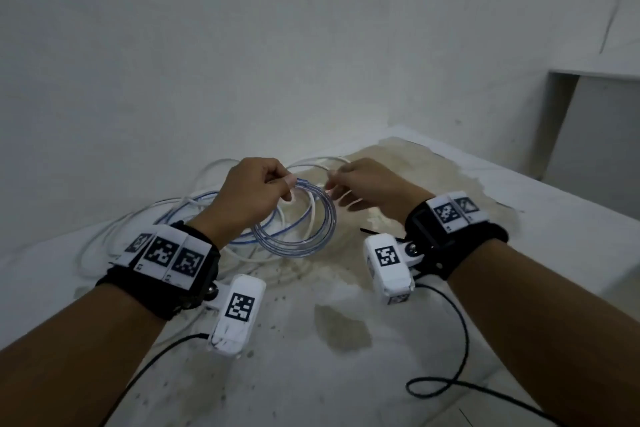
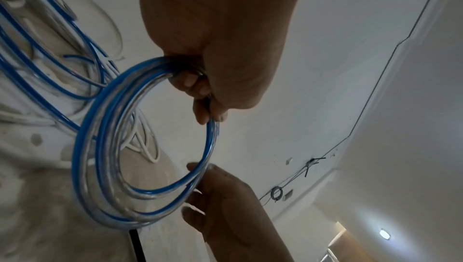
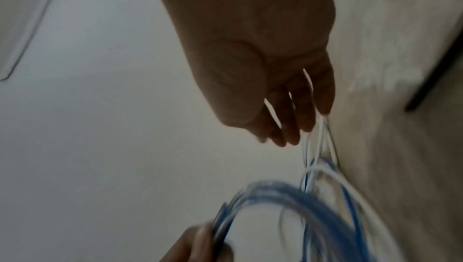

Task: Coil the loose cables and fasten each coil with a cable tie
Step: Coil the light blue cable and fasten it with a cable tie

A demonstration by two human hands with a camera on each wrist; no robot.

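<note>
My left hand (image 1: 263, 185) grips the top of a small coil of clear, blue-striped cable (image 1: 329, 222) and holds it above the table. In the left wrist view the fingers (image 2: 200, 88) curl round the coil (image 2: 82, 157). My right hand (image 1: 360, 184) is at the coil's right side, where thumb and forefinger pinch a strand (image 2: 204, 159). The right wrist view is blurred and shows cable strands (image 3: 318, 147) running from the fingertips. More loose white and blue cable (image 1: 166, 215) lies tangled on the table behind the left hand. A thin black strip (image 1: 367, 231), likely a cable tie, lies near my right wrist.
The white table (image 1: 519, 253) has a large brown stain (image 1: 415, 177) and stands against a white wall (image 1: 311, 45). Its right edge drops off at the far right. Black wires (image 1: 446, 388) from the wrist cameras trail over the front of the table.
</note>
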